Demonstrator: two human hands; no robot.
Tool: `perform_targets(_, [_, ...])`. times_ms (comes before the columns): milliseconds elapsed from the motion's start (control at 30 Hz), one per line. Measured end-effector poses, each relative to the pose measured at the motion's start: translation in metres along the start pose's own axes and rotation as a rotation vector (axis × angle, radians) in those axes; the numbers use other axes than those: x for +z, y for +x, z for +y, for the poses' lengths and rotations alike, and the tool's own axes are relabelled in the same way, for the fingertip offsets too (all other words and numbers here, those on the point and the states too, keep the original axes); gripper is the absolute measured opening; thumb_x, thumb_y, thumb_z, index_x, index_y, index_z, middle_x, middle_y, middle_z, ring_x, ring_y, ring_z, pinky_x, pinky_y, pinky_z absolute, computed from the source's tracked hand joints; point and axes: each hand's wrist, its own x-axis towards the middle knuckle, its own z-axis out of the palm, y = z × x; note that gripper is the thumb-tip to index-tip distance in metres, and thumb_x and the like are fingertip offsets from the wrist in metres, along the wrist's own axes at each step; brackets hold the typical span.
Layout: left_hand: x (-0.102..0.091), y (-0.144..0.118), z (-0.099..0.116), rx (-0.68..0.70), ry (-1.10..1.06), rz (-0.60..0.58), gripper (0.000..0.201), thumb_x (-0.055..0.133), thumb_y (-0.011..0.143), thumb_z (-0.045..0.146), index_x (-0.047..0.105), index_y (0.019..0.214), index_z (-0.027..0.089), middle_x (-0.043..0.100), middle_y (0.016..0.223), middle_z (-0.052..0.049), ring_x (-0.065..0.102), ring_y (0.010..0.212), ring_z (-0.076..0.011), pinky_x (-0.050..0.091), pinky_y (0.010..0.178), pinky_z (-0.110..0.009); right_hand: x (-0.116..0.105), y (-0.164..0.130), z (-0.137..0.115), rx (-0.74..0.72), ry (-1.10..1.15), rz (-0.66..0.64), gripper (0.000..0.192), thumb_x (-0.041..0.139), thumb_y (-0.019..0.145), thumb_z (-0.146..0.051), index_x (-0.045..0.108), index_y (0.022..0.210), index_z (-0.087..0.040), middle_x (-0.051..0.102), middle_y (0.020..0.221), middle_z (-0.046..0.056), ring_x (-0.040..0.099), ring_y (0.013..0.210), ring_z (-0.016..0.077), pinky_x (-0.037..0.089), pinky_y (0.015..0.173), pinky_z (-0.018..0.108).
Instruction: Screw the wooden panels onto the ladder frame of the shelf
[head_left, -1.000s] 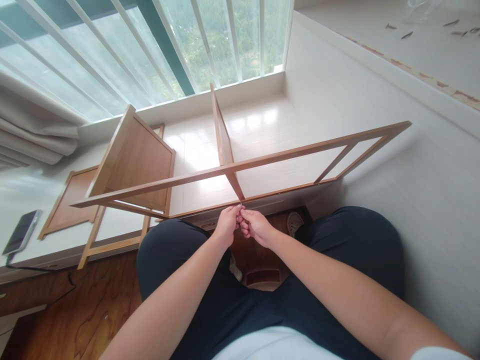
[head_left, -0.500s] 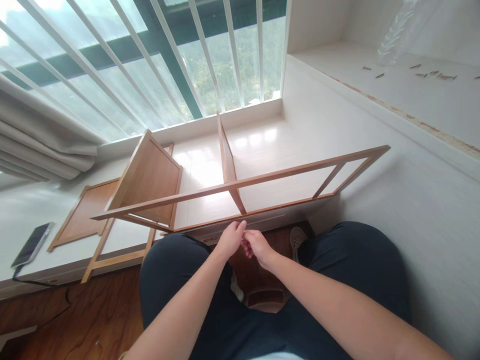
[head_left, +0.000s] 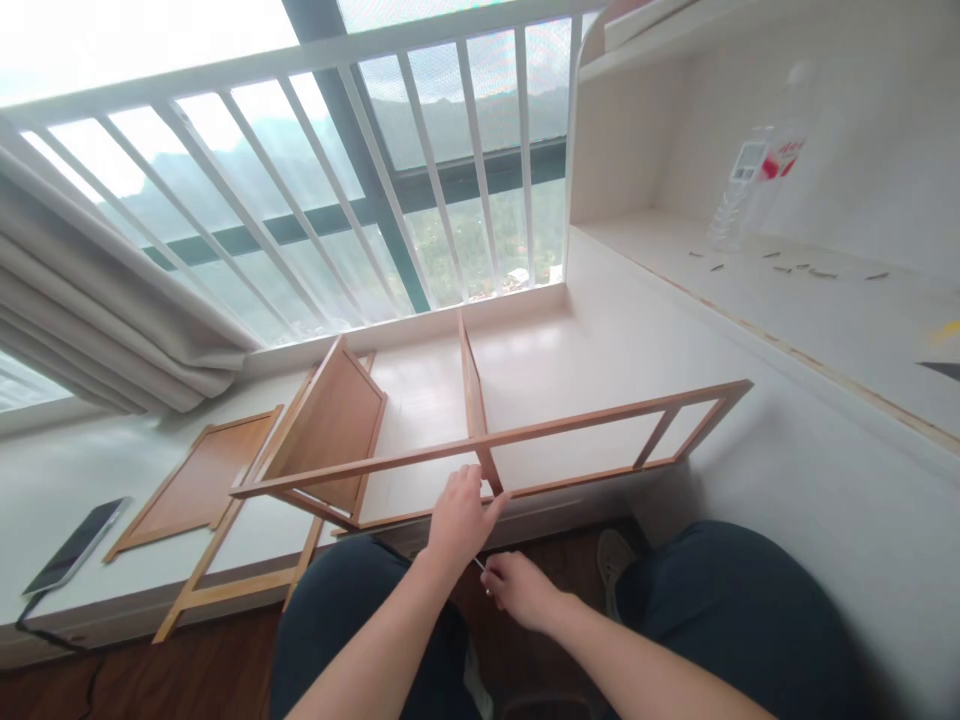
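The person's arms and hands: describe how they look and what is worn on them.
Both forearms are bare right down to the wrists, with no sleeves in view. The left hand and the right hand wear no gloves, and no rings, watch or bands show. The fingers are bare too. Below the arms the person wears dark navy trousers.

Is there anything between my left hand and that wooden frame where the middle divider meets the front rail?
Nothing visible. The left hand is already at the wooden frame, fingertips by the joint of the middle divider. The right hand sits lower, pinching a small thin metal piece, clear of that path.
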Motion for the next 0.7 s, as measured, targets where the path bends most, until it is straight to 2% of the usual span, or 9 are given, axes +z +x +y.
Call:
perform_targets(100, [0.002, 0.016, 0.005, -0.027, 0.038, -0.044, 0.031, 0.054, 0.094, 0.053, 0.061, 0.092, 0.022, 0.066, 0.101, -0.011, 0.061, 0.102, -0.0292, 0.047, 0.084, -0.038, 0.001, -0.004, -0.001, -0.042, -0.1, 0.004, 0.024, 0.058, 0.086, -0.018, 0.058, 0.063, -0.02, 0.053, 0.052, -0.002, 0.05, 0.052, 0.0145, 0.031, 0.057, 0.027])
perform_targets(300, [0.002, 0.034, -0.004, -0.046, 0.071, -0.005, 0.024, 0.048, 0.099, 0.041, 0.062, 0.1, 0.022, 0.069, 0.107, -0.01, 0.063, 0.104, -0.027, 0.047, 0.088, -0.038, -0.002, -0.007, -0.004, -0.077, -0.375, 0.008, 0.023, 0.055, 0.091, -0.027, 0.073, 0.079, -0.019, 0.074, 0.075, 0.007, 0.064, 0.069, 0.0187, 0.031, 0.059, 0.027])
perform_targets(467, [-0.001, 0.041, -0.012, -0.071, 0.097, 0.026, 0.021, 0.053, 0.097, 0.039, 0.063, 0.1, 0.021, 0.069, 0.106, -0.01, 0.063, 0.104, -0.028, 0.048, 0.087, -0.038, 0.001, -0.008, -0.004, -0.123, -0.433, -0.021, 0.024, 0.053, 0.092, -0.027, 0.071, 0.079, -0.019, 0.076, 0.078, 0.008, 0.065, 0.069, 0.0183, 0.029, 0.058, 0.027])
perform_targets(600, [-0.022, 0.024, -0.019, -0.105, 0.058, 0.05, 0.027, 0.061, 0.093, 0.044, 0.066, 0.102, 0.02, 0.069, 0.104, -0.01, 0.062, 0.104, -0.0286, 0.048, 0.089, -0.039, 0.003, -0.012, 0.003, -0.155, -0.34, -0.105, 0.025, 0.044, 0.095, -0.02, 0.067, 0.085, -0.019, 0.071, 0.068, 0.004, 0.061, 0.061, 0.0154, 0.034, 0.058, 0.024])
perform_targets(700, [-0.054, -0.005, -0.043, -0.113, -0.126, 0.162, 0.021, 0.062, 0.092, 0.041, 0.069, 0.096, 0.021, 0.069, 0.101, -0.007, 0.063, 0.101, -0.024, 0.047, 0.094, -0.037, 0.005, -0.012, 0.014, -0.223, -0.294, -0.166, 0.026, 0.035, 0.096, -0.018, 0.061, 0.094, -0.02, 0.066, 0.062, 0.001, 0.058, 0.058, 0.0146, 0.038, 0.061, 0.023])
